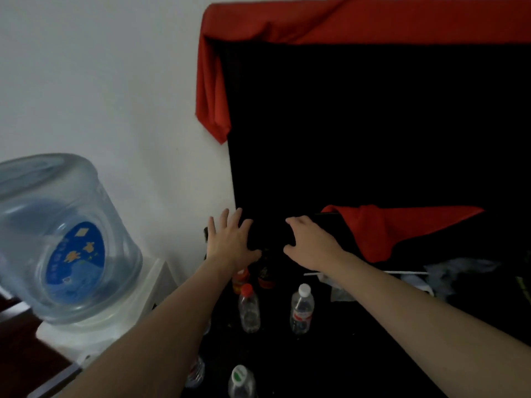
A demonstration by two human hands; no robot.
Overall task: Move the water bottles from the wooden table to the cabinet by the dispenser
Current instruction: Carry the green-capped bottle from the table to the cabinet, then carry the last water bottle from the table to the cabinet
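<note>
1. Clearly the biggest thing is the black drape (373, 124) hanging beyond both hands, trimmed with red cloth (316, 21) above and a red fold just right of the right hand.
2. Next, the dispenser jug (57, 239) sits well to the left of the left hand, on its white base (152, 285).
3. The dark cabinet top (359, 354) spreads beneath both forearms; its surface is too dim to read closely.
4. The left hand (230, 239) is spread, fingers straight, holding nothing. The right hand (310, 239) has its fingers curled loosely over something dark; whether it holds anything I cannot tell.
5. Bottles stand nearer the body than the hands: a red-capped bottle (249, 310) and a white-capped bottle (301, 311) between the forearms, a green-capped bottle (241, 382) at the bottom edge, another clear one (196, 372) half hidden under the left forearm, and two darker bottles (265, 275) just below the left hand.
6. Judging by this, bottles are already set on the cabinet, and the step in hand looks like letting go or tidying. The next move likely calls for drawing both hands back without knocking the upright bottles, then going for more from the wooden table, which is out of view.
</note>
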